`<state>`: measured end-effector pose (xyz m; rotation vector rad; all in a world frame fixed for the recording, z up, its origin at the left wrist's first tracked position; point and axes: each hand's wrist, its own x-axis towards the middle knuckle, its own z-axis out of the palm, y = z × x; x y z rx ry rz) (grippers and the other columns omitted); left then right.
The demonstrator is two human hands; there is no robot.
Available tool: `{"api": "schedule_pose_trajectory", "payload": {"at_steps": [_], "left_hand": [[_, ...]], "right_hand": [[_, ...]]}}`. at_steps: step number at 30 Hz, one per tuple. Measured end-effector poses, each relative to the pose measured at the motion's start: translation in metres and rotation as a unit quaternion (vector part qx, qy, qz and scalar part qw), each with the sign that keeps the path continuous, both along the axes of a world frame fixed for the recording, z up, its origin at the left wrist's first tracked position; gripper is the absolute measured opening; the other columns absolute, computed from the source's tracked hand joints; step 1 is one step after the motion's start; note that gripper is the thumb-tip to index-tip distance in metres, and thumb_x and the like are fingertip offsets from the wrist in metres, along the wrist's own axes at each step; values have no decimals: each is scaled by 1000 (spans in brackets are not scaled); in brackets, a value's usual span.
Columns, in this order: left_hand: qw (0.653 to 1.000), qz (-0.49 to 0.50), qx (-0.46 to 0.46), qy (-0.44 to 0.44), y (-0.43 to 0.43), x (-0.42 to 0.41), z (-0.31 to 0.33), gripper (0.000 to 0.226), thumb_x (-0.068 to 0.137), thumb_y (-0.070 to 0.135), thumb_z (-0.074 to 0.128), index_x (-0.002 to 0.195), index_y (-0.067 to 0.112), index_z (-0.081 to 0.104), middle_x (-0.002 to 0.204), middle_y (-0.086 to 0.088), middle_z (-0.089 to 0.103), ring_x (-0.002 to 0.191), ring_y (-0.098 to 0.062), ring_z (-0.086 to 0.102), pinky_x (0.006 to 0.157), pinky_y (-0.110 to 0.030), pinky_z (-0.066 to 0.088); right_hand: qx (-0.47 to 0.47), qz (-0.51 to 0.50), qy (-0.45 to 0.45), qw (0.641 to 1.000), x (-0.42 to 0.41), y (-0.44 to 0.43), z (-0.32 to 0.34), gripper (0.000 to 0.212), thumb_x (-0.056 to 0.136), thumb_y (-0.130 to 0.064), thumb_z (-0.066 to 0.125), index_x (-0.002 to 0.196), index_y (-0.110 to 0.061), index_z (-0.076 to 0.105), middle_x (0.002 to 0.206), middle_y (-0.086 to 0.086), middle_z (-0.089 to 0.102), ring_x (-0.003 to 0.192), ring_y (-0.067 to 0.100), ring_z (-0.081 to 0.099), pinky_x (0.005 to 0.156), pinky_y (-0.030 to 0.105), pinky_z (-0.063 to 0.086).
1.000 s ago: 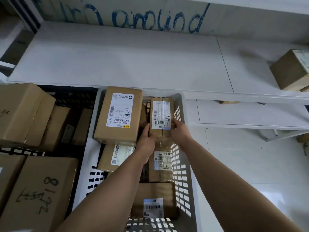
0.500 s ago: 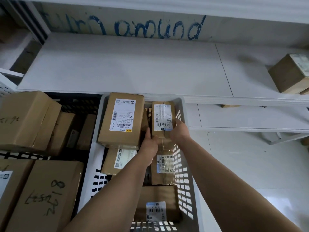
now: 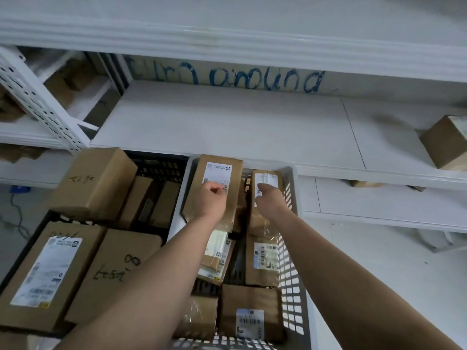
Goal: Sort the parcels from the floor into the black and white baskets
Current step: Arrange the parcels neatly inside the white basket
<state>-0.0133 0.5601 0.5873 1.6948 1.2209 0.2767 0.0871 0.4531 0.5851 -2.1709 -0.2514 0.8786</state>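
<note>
The narrow parcel stands on end at the far right of the white basket, wedged against its slatted wall, likely to save room. The right hand rests on its white barcode label, fingers hidden, so I cannot tell their state. The left hand, loosely curled and empty, hovers over the larger parcel beside it.

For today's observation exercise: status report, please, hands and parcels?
Both hands, left and right, empty over white basket. Narrow parcel set down. Nothing obstructing.
</note>
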Motion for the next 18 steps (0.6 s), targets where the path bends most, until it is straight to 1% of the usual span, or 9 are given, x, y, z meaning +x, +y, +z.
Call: {"api": "schedule_pose_trajectory", "payload": {"at_steps": [2, 4, 7, 9, 11, 12, 14, 16, 18], "left_hand": [[998, 24, 46, 29, 17, -9, -2, 28, 96, 13, 50, 120, 17, 62, 120, 1, 63, 109, -24, 61, 81, -34, 54], [996, 18, 42, 73, 29, -17, -7, 39, 96, 8, 48, 135, 12, 51, 133, -5, 56, 122, -29, 54, 93, -37, 50], [994, -10, -11, 110, 41, -21, -16, 54, 98, 10, 44, 150, 16, 32, 149, -6, 42, 133, -28, 44, 106, -39, 42], [995, -7, -28, 99, 46, -22, -19, 57, 97, 11, 45, 151, 19, 30, 150, -4, 41, 133, -26, 44, 107, -39, 42], [996, 19, -51, 74, 47, -25, -17, 55, 95, 13, 48, 148, 20, 36, 148, -2, 44, 130, -25, 47, 103, -34, 43], [996, 32, -58, 60, 47, -28, -15, 52, 95, 14, 50, 146, 19, 40, 145, -1, 47, 126, -24, 51, 97, -31, 45], [996, 51, -65, 27, 43, -34, -9, 44, 97, 17, 50, 141, 18, 48, 137, 1, 54, 114, -21, 57, 84, -25, 46], [996, 57, -68, -3, 34, -41, -1, 38, 98, 18, 51, 136, 16, 53, 129, -1, 59, 92, -15, 58, 69, -21, 43], [996, 57, -71, -19, 23, -48, 6, 34, 99, 17, 51, 132, 15, 57, 121, -1, 61, 80, -11, 54, 64, -21, 40]], "right_hand": [[17, 11, 20, 1000, -7, 9, -2, 47, 95, 3, 38, 137, -13, 53, 109, 0, 63, 80, 16, 58, 48, 15, 42], [28, 15, 43, 999, -12, 16, -4, 40, 96, 3, 39, 127, -11, 59, 88, -6, 57, 70, 9, 52, 50, 15, 41], [54, 10, 109, 993, -19, 24, -10, 33, 94, 4, 40, 107, -14, 64, 82, -2, 63, 69, 8, 57, 48, 12, 45], [81, -9, 141, 987, -25, 27, -15, 32, 92, 5, 43, 97, -17, 66, 97, 6, 72, 84, 18, 68, 69, 24, 57], [99, -35, 163, 981, -27, 26, -20, 30, 90, 4, 47, 89, -17, 69, 105, 15, 73, 103, 34, 67, 91, 47, 55], [100, -44, 170, 979, -28, 24, -20, 27, 90, 3, 49, 87, -16, 69, 105, 17, 72, 107, 38, 65, 95, 51, 52], [106, -58, 177, 977, -32, 15, -14, 20, 89, 4, 53, 85, -10, 68, 98, 13, 72, 97, 32, 69, 94, 47, 54], [108, -72, 171, 977, -35, 4, -8, 16, 88, 4, 58, 80, -8, 66, 87, 10, 70, 80, 23, 66, 83, 38, 59], [107, -92, 161, 977, -38, -9, -2, 16, 85, 6, 64, 82, -9, 66, 91, 11, 70, 83, 23, 66, 81, 36, 59]]}}
